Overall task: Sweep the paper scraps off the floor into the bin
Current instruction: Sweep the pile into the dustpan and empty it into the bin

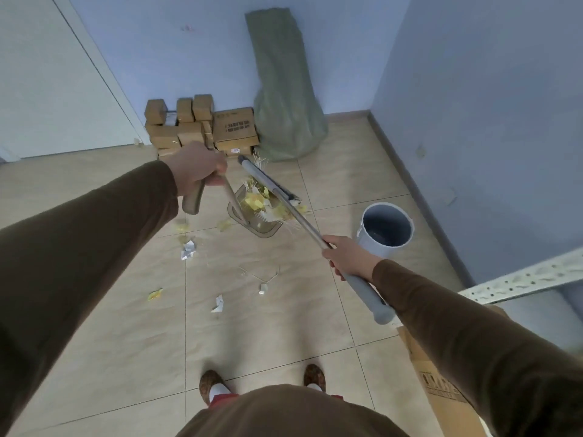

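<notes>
While both hands grip handles:
left hand (197, 171): fist around dustpan handle (193, 197)
right hand (345, 257): wrapped around broom handle (303, 220)
dustpan (254, 212): holds yellow and white paper scraps (255, 203)
loose scraps (188, 249): on floor tiles (284, 326)
bin (385, 228): grey, right of dustpan

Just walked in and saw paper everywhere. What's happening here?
A person is sweeping up. The left hand holds the dustpan handle, the right hand grips the broom. A heap of yellow and white scraps sits in the dustpan; several scraps lie on the floor. The grey bin stands to the right.
</notes>
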The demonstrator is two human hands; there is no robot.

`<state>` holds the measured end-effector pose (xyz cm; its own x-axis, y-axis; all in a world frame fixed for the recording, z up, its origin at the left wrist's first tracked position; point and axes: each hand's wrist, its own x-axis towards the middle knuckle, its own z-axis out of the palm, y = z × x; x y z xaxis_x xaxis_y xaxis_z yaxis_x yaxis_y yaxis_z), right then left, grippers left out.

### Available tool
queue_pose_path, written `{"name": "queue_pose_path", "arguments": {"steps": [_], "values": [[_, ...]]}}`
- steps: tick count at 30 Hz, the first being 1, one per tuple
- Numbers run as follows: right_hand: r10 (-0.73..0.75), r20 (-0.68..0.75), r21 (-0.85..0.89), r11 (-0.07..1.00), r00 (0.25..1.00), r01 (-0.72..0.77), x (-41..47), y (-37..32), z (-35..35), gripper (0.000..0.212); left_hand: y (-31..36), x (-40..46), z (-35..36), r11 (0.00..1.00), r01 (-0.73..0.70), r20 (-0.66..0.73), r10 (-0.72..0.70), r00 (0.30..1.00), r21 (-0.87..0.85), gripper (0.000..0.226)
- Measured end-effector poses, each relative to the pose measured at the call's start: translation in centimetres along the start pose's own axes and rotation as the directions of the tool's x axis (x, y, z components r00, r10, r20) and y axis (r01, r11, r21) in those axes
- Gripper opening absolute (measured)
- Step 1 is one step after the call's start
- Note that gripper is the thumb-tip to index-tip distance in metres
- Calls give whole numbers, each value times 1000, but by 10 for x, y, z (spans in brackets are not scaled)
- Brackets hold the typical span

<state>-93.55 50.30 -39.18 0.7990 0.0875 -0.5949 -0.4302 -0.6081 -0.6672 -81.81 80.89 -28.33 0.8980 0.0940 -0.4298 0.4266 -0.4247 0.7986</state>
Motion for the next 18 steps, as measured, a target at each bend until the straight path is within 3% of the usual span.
{"name": "queue_pose_path", "arguments": {"steps": [4, 7, 10, 18], "values": [[-7, -91, -31, 999, 996, 4, -23, 38, -45, 42, 47, -9, 57, 998, -65, 10, 65, 998, -22, 9], [5, -161, -11, 1000, 987, -7, -41, 69, -72, 42, 75, -15, 91, 994, -80, 48, 83, 995, -69, 20], [4, -239, 36, 999, 971, 5, -58, 94, -89, 38, 96, -20, 124, 980, -180, 73, 186, 980, -82, 37], [32, -355, 71, 997, 934, -7, -85, 131, -106, 22, 115, -40, 208, 925, -374, 202, 356, 912, 58, 37]]}}
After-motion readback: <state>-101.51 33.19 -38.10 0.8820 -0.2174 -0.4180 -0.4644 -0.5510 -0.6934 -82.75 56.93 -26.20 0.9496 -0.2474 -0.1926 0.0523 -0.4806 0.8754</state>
